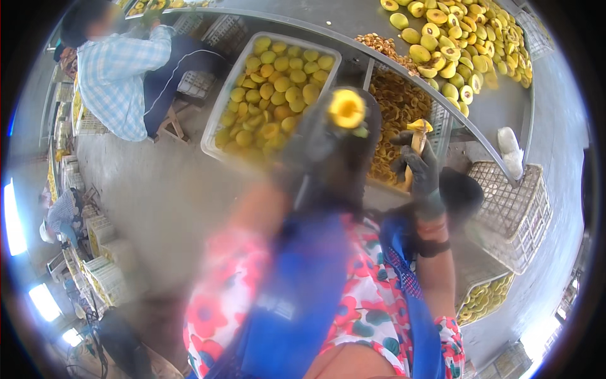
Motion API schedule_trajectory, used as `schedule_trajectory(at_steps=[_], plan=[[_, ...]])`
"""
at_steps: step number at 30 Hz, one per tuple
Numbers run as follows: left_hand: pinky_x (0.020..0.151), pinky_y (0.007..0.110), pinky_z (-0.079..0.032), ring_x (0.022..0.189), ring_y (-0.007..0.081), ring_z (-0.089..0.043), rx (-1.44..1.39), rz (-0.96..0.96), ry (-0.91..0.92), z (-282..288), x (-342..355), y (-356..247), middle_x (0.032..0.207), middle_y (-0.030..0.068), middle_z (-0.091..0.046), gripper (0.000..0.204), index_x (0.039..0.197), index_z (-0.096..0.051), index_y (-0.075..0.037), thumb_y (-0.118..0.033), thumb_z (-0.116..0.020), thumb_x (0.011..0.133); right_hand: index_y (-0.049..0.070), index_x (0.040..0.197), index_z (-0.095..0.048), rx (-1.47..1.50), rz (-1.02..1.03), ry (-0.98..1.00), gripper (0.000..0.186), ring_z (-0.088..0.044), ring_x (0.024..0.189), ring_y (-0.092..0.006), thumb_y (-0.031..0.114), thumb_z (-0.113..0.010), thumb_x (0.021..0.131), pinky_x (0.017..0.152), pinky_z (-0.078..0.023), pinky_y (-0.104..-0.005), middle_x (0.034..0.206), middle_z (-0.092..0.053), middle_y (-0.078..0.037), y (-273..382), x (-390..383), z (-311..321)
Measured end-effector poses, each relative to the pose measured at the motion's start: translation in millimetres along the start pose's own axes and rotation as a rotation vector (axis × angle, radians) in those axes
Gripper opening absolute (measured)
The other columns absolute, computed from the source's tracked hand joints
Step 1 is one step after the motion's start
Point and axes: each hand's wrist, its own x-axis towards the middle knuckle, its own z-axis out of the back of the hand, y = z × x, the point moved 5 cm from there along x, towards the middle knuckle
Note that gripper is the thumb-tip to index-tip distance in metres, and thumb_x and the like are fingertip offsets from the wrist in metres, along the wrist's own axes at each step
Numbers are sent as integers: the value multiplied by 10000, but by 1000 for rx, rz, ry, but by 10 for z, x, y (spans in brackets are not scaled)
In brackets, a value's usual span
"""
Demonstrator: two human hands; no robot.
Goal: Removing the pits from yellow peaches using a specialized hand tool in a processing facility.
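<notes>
A metal-edged worktable fills the upper right, spread with a heap of cut yellow fruit and a smaller mound of brownish bits; below its edge sits a bin of brown-orange scraps. A pale tub of yellow-green fruit stands on the grey floor, with a co-worker in a checked shirt seated beyond it to the left, and a lattice crate stands at the right. The wooden tool is upright in front of the scrap bin, its long axis running nearly vertical in view, the top leaning slightly right. The fruit piece is up before the wearer, between tub and bin — its cut face turned toward the camera, its outline round. That face is bright yellow with a deeper orange hollow; the tool is pale and slim, with something yellow at its upper end. The dark-gloved left hand, blurred, has closed on the fruit piece, though its finger placement is unclear; the gloved right hand wraps the tool, fingers curled.
</notes>
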Motion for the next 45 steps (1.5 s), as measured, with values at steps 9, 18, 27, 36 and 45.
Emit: schedule_trajectory(at_steps=[9, 18, 27, 36, 45], plan=[[930, 283, -435, 1082, 153, -521, -1212, 449, 70, -398, 533, -254, 1206, 98, -531, 383, 1314, -424, -9, -164, -475, 967, -13, 1006, -527, -85, -59, -30, 171, -505, 571, -99, 100, -450, 904, 504, -403, -210, 716, -544, -41, 102, 102, -166], [856, 300, -477, 1014, 196, -556, -482, 906, -238, -281, -99, 2012, 1158, 127, -549, 480, 1215, -522, -30, -232, -702, 818, 7, 1064, -539, -409, -31, -244, 209, -518, 502, -97, 55, -501, 864, 422, -386, -208, 698, -554, -20, -529, 332, 864], [1057, 392, -311, 1262, 318, -395, 443, 913, 196, -470, -1326, 4245, 1353, 182, -437, 732, 1349, -402, -58, -369, -694, 755, 39, 1063, -551, -351, -288, -313, 188, -516, 466, -110, 102, -549, 886, 371, -375, -221, 732, -598, -63, -695, 391, 556], [1032, 460, -320, 1255, 369, -401, 758, 782, 200, -714, -1027, 3907, 1397, 212, -377, 771, 1389, -289, 26, -435, -552, 830, 43, 1051, -546, -332, -264, -295, 170, -532, 479, -117, 117, -554, 899, 388, -415, -215, 748, -589, -44, -922, 338, 733], [957, 432, -410, 1133, 355, -520, 103, 252, 7, -841, 1120, 2041, 1196, 172, -579, 418, 1191, -570, -88, -298, -610, 832, 10, 1094, -551, -823, 200, -498, 281, -599, 721, -315, 81, -582, 824, 636, -499, -379, 900, -595, -172, -407, 248, 737]])
